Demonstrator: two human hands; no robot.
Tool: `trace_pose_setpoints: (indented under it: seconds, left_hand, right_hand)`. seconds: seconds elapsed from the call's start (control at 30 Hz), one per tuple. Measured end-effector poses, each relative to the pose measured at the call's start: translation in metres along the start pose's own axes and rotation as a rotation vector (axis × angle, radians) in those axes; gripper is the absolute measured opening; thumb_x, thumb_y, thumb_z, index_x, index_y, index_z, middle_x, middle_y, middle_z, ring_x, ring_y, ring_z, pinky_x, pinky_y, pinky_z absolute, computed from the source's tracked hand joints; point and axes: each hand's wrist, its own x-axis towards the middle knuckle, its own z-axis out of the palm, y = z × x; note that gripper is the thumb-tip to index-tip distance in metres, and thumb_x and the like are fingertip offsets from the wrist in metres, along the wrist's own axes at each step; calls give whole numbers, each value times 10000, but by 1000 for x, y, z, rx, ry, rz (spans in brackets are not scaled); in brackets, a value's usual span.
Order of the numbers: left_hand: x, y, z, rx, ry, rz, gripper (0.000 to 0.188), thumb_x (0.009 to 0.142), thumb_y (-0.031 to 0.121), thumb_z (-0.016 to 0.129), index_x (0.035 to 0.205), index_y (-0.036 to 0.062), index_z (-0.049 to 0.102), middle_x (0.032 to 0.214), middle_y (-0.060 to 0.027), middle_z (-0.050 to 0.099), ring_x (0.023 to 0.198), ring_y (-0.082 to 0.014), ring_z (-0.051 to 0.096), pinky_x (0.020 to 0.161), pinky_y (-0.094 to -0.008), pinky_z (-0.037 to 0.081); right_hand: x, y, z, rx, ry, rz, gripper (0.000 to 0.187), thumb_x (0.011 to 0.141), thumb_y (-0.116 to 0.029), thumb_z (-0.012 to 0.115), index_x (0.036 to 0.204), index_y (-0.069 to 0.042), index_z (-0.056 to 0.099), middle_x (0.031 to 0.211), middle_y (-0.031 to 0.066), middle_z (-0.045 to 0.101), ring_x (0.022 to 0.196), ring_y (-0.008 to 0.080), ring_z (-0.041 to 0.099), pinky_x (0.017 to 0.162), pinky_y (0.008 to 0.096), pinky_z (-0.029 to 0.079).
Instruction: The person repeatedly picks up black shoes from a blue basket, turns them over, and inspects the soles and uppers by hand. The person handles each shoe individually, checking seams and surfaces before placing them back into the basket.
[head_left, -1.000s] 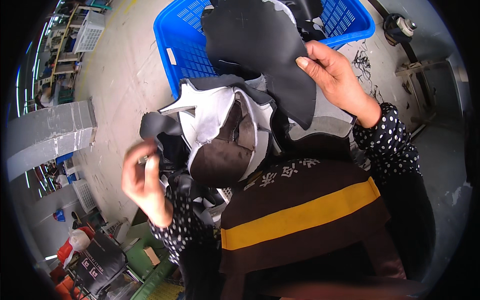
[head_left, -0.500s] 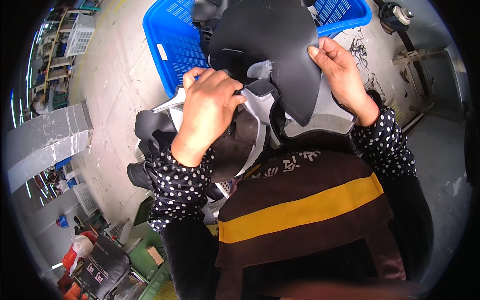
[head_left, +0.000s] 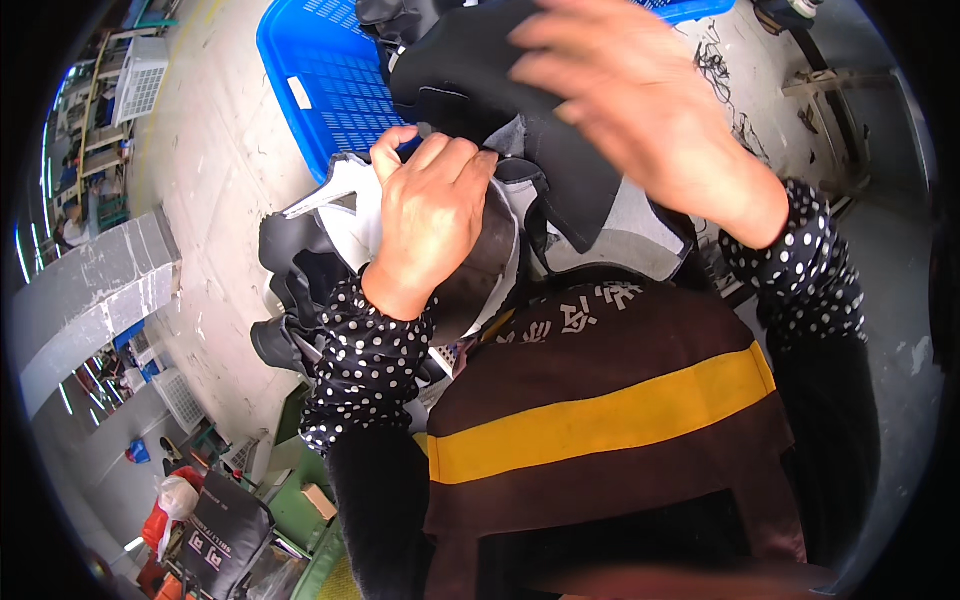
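Note:
My left hand (head_left: 430, 220) is closed over the top edge of a stack of grey-white and black cut material pieces (head_left: 335, 205) held against my chest. A large black sheet (head_left: 470, 90) lies over the upper part of that stack. My right hand (head_left: 640, 110) is blurred just above the sheet, fingers spread, with nothing seen gripped in it. More black pieces (head_left: 285, 290) hang down at the left of the stack. Both sleeves are black with white dots.
A blue plastic basket (head_left: 320, 90) with dark pieces in it stands on the pale floor ahead. I wear a brown apron with a yellow stripe (head_left: 600, 425). A grey beam (head_left: 90, 290) is at left, green equipment (head_left: 290, 505) at lower left, and black threads (head_left: 715, 60) at upper right.
My left hand came up from the lower left and took hold of the stack. My right hand, which pinched the black sheet's edge, has moved over it with its fingers spread.

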Motion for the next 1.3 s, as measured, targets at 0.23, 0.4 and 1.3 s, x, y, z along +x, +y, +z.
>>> trace_pose_setpoints:
  seconds: [0.23,0.4,1.3]
  left_hand:
    - [-1,4,4,-9,54,15,173,769,9,738,928,75,744,853,-6,646,847,-185,639,1009,-454,370]
    - [-16,7,6,17,85,56,224,739,-12,712,944,73,741,868,-5,643,864,-176,656,1038,-463,364]
    - [-73,12,-10,-3,155,-56,202,764,27,672,915,146,733,941,24,675,983,-152,723,1130,-521,314]
  right_hand:
    - [24,11,67,217,-320,-130,116,870,-133,749,940,-48,713,1023,78,728,1326,248,583,1237,478,323]
    - [3,18,82,201,-180,-6,79,865,-92,753,924,-67,708,1027,76,720,1255,271,611,1159,448,396]
    - [20,-11,98,298,-488,-83,138,909,-181,729,833,-66,727,858,106,699,1017,279,680,1234,518,316]
